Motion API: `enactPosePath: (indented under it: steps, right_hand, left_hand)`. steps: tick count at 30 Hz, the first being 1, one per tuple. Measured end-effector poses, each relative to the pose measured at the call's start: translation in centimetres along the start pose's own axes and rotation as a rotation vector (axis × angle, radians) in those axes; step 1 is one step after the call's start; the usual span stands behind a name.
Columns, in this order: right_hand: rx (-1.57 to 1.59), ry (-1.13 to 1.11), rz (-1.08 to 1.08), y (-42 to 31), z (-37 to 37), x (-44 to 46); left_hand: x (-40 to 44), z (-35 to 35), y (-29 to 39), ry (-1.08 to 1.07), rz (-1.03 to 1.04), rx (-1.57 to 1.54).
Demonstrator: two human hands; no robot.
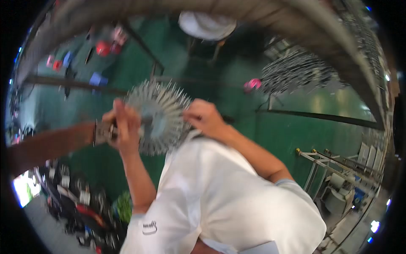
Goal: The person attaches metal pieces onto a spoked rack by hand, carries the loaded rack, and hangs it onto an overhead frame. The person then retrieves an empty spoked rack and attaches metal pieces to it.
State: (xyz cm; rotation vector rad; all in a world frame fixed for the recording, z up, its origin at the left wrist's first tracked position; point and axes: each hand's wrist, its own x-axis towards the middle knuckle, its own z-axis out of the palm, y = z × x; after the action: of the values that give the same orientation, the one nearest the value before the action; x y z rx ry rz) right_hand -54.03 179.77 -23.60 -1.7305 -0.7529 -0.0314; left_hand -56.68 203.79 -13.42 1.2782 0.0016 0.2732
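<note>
A round pale-grey wheel (157,127) stands before my body, with many narrow metal pieces sticking out around its rim like spokes. At its left edge is my left hand (124,125), its fingers stretched upward and somewhat blurred, beside a metal clamp (103,132) on a brown beam (50,147). I cannot tell whether that hand presses on the wheel. My right hand (206,118) is at the right rim, thumb and fingers pinched together against the ends of the metal pieces. Whatever lies between those fingertips is too small and blurred to name.
A dark curved bar (253,10) crosses the top. Beyond it is a white round-topped stool (207,25). A pile of thin metal rods (296,72) lies at the upper right. A wheeled metal frame (325,163) is at right, parked motorbikes (80,203) at lower left.
</note>
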Motion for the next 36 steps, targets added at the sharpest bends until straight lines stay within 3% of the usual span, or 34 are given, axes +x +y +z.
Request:
enactPosePath:
  steps: [2,3,4,5,7,8,10,12,13,15,18,22,25,31,34,36]
  right_hand:
    - [-0.004,0.003,0.048,-1.5,-0.9,-0.1]
    - [-0.019,-0.018,0.027,-2.6,-2.3,0.4]
    - [-0.051,0.016,-0.083,-2.1,-2.8,0.5]
    - [-0.066,-0.023,-0.052,-2.7,-4.3,0.8]
    - [-0.212,-0.003,0.109,-3.8,-8.1,2.3]
    - [-0.331,0.177,0.093,-3.5,-10.0,3.1]
    - [-0.516,0.573,0.047,-2.4,-15.8,6.2]
    - [-0.627,1.031,0.022,-2.0,-22.2,9.6]
    - [-0.602,1.154,0.096,-6.1,-24.7,11.5]
    - [-0.854,1.373,-0.112,-6.0,-30.4,13.4]
    - [-0.886,1.468,-0.008,-7.2,-35.5,15.3]
    - [-0.786,1.499,0.036,-9.8,-35.7,16.9]
    - [-1.088,1.625,-0.062,-6.1,-39.3,16.7]
    - [-1.11,1.605,0.201,-7.6,-37.8,16.9]
    - [-1.189,1.636,0.261,-6.3,-38.8,17.5]
    - [-1.247,1.742,0.17,-5.5,-40.1,18.1]
  left_hand:
    - [-0.2,-4.5,-1.2,-0.254,-0.007,-0.013]
    - [-0.6,-3.8,-1.4,-0.163,-0.055,-0.136]
    - [0.4,-5.0,-2.0,-0.275,-0.075,-0.184]
    - [1.3,-6.2,-2.5,-0.385,-0.099,-0.228]
    - [2.1,-5.2,-2.4,-0.431,0.073,-0.144]
    - [2.1,-5.0,-2.5,-0.397,0.085,-0.136]
    - [1.4,0.8,-0.2,-0.019,0.105,0.001]
    - [0.6,2.3,0.6,0.081,0.1,0.041]
    - [0.9,2.5,0.6,0.133,0.096,0.062]
    - [1.0,2.1,0.3,0.124,0.122,0.069]
    - [0.9,1.7,0.0,0.104,0.127,0.088]
    - [1.0,1.4,-0.2,0.104,0.109,0.135]
    - [0.9,1.2,-0.4,0.123,0.107,0.147]
    - [1.2,1.5,-0.5,0.144,0.111,0.131]
    - [1.3,0.9,-1.0,0.143,0.097,0.128]
    - [1.2,1.0,-1.1,0.157,0.102,0.144]
